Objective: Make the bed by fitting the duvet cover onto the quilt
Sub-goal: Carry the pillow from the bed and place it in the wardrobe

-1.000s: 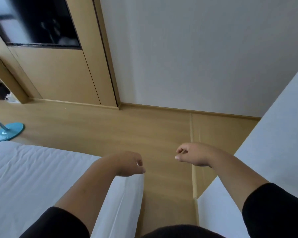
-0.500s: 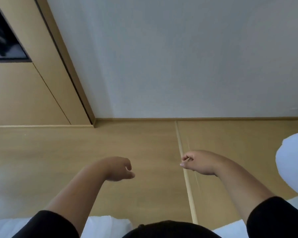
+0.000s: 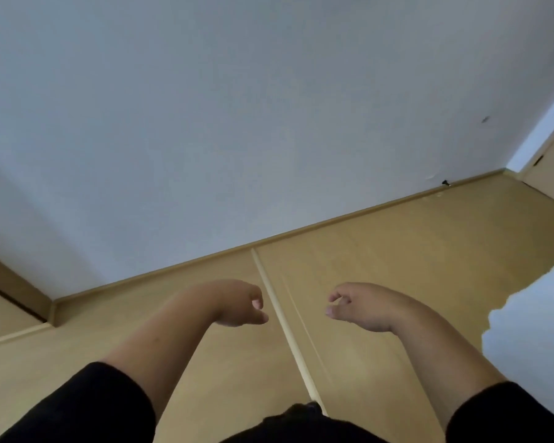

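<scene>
Our left hand (image 3: 237, 303) and right hand (image 3: 357, 306) hang loosely curled, empty — we should reach right for the white bedding (image 3: 531, 340) (barely visible).

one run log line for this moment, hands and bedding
left hand: loosely curled, empty | right hand: loosely curled, empty | white bedding: right edge, untouched | light wooden floor: beneath hands

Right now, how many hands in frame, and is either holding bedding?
2. The left hand hangs left of the floor strip, the right hand right of it. Both are loosely curled and hold nothing. White bedding lies at the right edge, untouched.
</scene>
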Tool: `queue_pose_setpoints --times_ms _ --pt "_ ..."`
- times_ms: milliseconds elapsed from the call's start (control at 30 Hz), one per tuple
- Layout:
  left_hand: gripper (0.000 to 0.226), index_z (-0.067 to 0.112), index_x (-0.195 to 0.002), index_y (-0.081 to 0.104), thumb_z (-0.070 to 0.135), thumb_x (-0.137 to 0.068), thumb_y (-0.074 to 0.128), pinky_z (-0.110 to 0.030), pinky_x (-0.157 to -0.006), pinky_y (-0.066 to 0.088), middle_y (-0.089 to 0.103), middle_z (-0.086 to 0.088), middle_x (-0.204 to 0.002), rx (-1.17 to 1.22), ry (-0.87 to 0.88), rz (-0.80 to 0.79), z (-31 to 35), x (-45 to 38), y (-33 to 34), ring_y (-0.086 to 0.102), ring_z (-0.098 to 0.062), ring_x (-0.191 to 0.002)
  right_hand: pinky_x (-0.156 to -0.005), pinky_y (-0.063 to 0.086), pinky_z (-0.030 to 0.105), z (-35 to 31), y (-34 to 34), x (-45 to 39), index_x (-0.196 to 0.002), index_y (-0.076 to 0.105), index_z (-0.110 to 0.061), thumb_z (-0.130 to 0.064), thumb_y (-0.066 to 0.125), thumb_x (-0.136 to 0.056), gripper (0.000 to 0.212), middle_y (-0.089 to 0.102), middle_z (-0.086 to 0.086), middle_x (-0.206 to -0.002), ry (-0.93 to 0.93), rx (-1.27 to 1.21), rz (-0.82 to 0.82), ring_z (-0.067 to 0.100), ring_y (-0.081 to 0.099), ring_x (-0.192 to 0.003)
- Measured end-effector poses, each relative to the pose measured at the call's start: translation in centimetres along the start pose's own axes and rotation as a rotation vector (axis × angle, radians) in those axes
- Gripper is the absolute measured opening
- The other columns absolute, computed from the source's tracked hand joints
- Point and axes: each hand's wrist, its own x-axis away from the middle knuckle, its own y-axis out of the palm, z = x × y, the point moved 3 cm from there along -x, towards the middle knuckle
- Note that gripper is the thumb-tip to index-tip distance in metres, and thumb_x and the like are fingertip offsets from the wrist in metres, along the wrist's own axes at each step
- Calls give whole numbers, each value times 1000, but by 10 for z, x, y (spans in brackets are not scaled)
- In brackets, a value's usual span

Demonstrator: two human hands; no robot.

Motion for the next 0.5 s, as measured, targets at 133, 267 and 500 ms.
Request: queue_pose_setpoints --times_ms 133,267,500 --pt "44 35 -126 58 63 -93 52 -40 -103 44 59 10 -133 -18 -25 -1 0 -63 -67 55 -17 -119 -90 44 27 7 -66 -66 -136 55 -30 -54 58 -95 48 59 -9 -131 -2 -7 9 11 58 -109" --pt "45 32 -130 57 60 -95 51 -40 -105 43 57 8 -136 -39 -17 17 8 -112 -130 54 -18 -123 -93 45 29 17 -140 -110 -137 54 -30 -54 58 -95 49 59 -7 -133 24 -4 97 13 58 -113" --pt "51 24 -138 55 57 -99 48 -37 -102 41 58 0 -138 -233 194 -32 113 -213 -213 53 -22 -128 -85 47 28 88 -222 -115 -133 56 -31 -55 59 -94 46 63 -14 -115 196 -118 210 7 62 -97"
